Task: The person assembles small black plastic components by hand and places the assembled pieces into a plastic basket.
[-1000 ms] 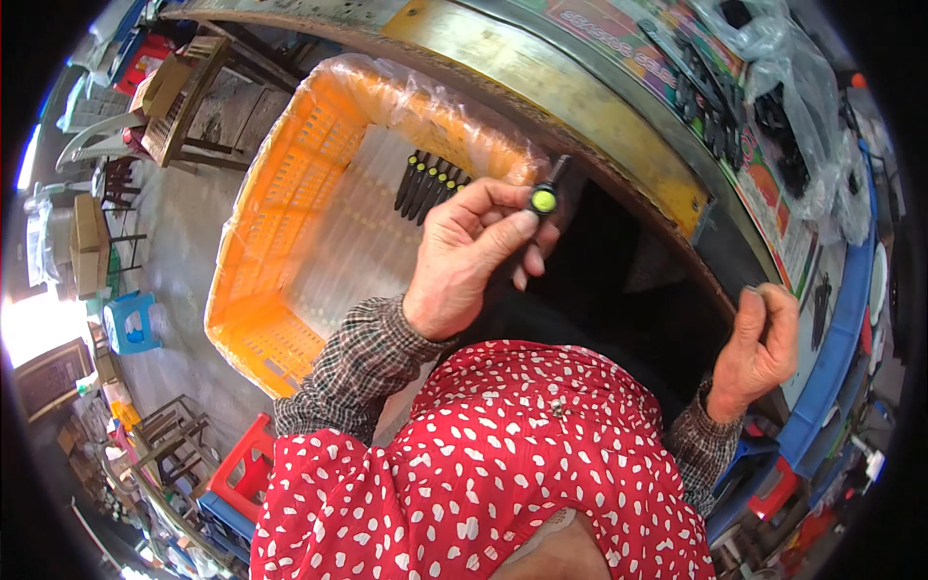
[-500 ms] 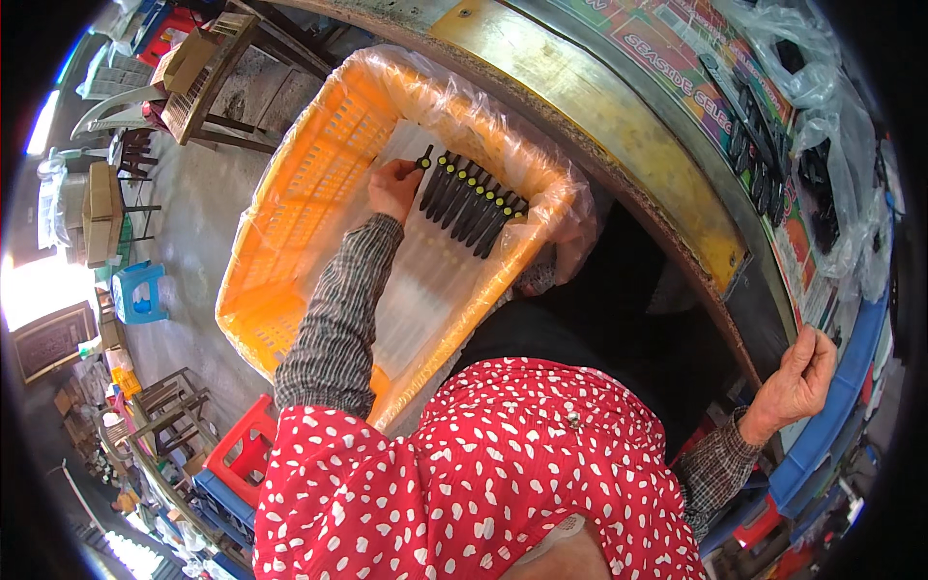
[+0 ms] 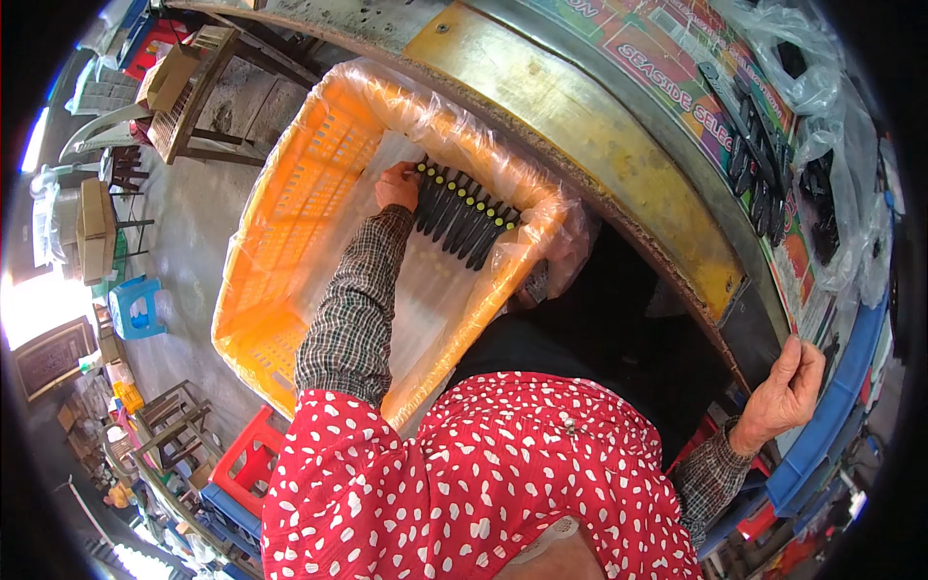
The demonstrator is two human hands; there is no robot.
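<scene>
In the plastic-lined orange basket (image 3: 253,266) lies a slanting row of slim black tools with round yellow-green dots (image 3: 464,217). Their exact kind is too small to make out. My left hand (image 3: 397,188) is at the left end of this row, its fingers closed on the leftmost slim black tool (image 3: 421,174). Part of that tool is hidden by the fingers. Off to the right, my right hand (image 3: 785,396) hovers by the worktable's edge, thumb and fingers drawn together, with nothing visible in them.
Past the basket runs a worktable with a worn metal edge (image 3: 580,126). More black tools (image 3: 759,155) lie on it beside clear plastic bags (image 3: 841,184). A blue tray (image 3: 831,425) borders my right hand. Red (image 3: 246,459) and blue stools (image 3: 137,307) stand at left.
My left hand has brought its black tool against the left end of the row; before, a small gap separated them. My right hand has shifted slightly downward and left in view.
</scene>
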